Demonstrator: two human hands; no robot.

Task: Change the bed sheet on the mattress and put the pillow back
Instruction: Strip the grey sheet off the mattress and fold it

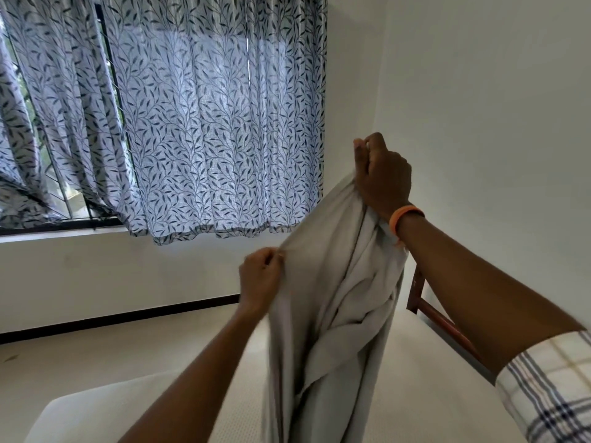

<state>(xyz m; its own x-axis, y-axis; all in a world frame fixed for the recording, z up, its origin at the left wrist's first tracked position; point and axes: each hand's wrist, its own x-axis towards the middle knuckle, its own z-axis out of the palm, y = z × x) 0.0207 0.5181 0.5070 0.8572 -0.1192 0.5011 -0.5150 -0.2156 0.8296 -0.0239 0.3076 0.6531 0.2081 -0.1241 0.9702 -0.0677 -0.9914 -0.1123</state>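
Sheet (335, 298) held bunched above bare mattress (415, 378): gripped by right hand (382, 177) at one o'clock, edge pinched by left hand (260, 274). Twisted folds were judged likely to tangle when spread. Pillow unseen.

Sheet (335, 298) hangs above mattress (431, 378); curtain (192, 123) behind.

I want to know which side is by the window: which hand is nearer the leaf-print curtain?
Left. The left hand pinches the sheet just below the curtain's hem; the right hand grips the sheet higher up, right of the curtain's edge.
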